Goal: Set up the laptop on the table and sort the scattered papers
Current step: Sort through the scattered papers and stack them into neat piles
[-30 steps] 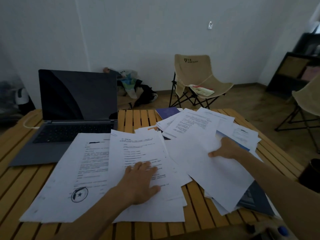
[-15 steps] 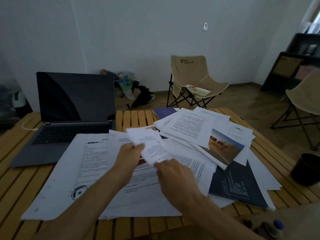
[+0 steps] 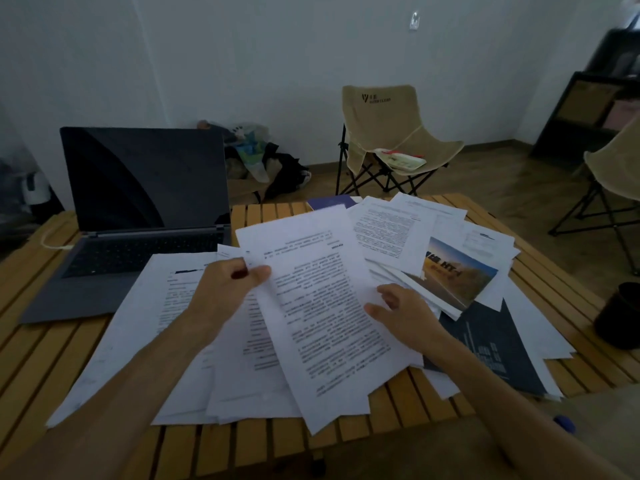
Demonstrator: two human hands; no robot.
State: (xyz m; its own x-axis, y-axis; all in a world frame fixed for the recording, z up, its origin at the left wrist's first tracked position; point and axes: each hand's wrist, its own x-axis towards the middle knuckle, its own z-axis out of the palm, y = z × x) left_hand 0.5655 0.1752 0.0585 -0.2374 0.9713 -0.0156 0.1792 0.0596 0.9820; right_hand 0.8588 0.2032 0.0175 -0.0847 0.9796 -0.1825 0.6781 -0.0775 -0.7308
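A grey laptop (image 3: pixel 138 216) stands open with a dark screen at the back left of the slatted wooden table (image 3: pixel 34 348). White printed papers lie scattered over the table's middle and right. My left hand (image 3: pixel 225 292) pinches the upper left edge of a printed sheet (image 3: pixel 318 306) and holds it raised over the pile. My right hand (image 3: pixel 405 313) rests with relaxed fingers against that sheet's right edge. A colour brochure (image 3: pixel 460 271) and a dark blue booklet (image 3: pixel 495 344) lie among the sheets on the right.
A beige folding chair (image 3: pixel 388 133) stands behind the table, another one (image 3: pixel 616 174) at the right edge. A dark bin (image 3: pixel 620 317) sits on the floor by the table's right side. Bags (image 3: pixel 263 161) lie against the wall. A white cable (image 3: pixel 52 240) runs to the laptop.
My left hand has lifted a larger printed sheet up over the pile. My right hand moved right to that sheet's edge and loosened its fingers.
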